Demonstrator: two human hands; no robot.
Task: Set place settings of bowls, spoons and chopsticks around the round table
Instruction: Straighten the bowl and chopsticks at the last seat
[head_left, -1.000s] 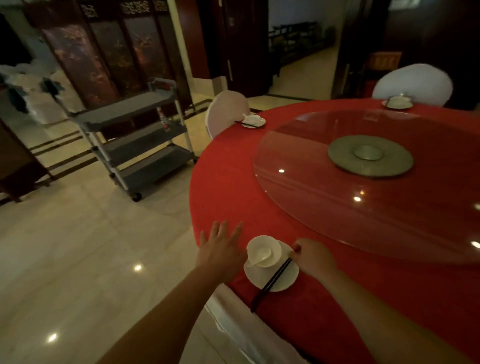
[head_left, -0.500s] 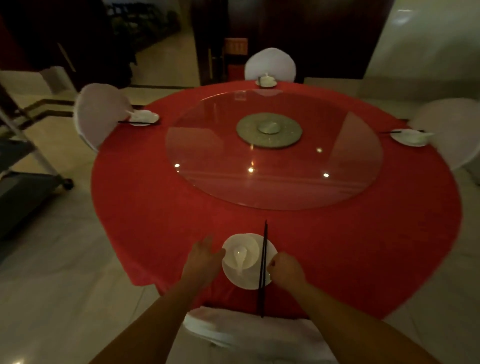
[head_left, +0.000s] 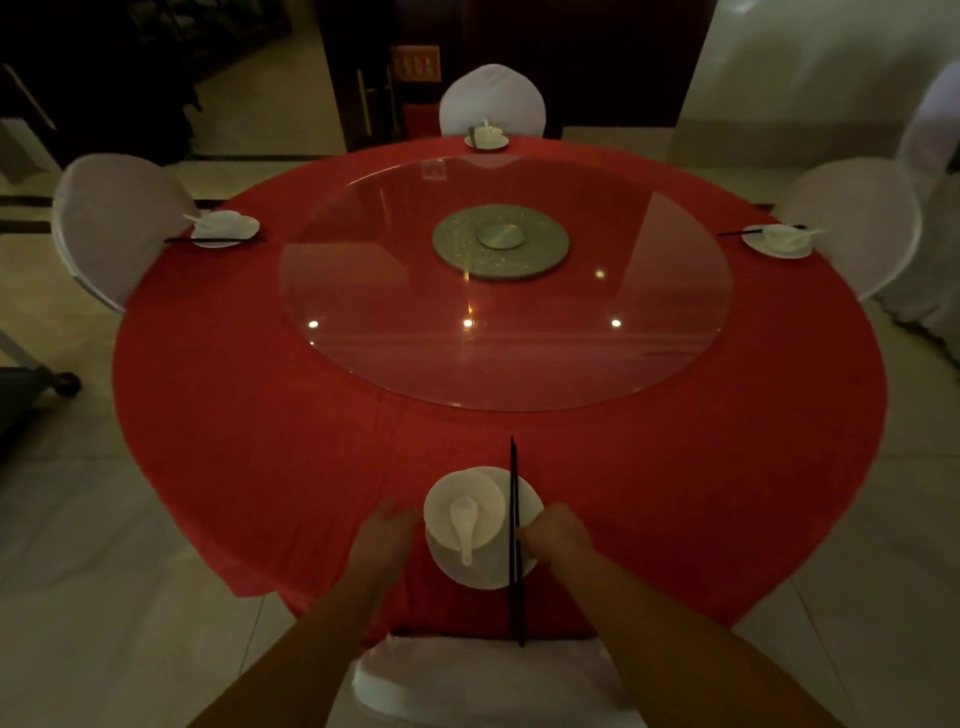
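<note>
Pinching black chopsticks (head_left: 513, 467) near mid-length with right hand (head_left: 558, 535), grip curled closed on the pair. Holding them straight across right side of white plate (head_left: 488, 577), tips toward desk centre, back ends overhanging near edge of round desk (head_left: 260, 441) above white-covered chair (head_left: 467, 686). Resting left hand (head_left: 387, 535) on red cloth just left of plate, grip open, fingers relaxed, nothing held; cannot tell contact with plate. Seeing white bowl (head_left: 483, 499) on plate, left of chopsticks, with white spoon (head_left: 464, 525) inside, handle toward near edge. Noting three more settings at far edge (head_left: 487, 137), left edge (head_left: 224, 228) and right edge (head_left: 777, 240), each before a white-covered chair. Noting glass turntable (head_left: 649, 312) with round metal hub (head_left: 501, 244) at desk centre.
</note>
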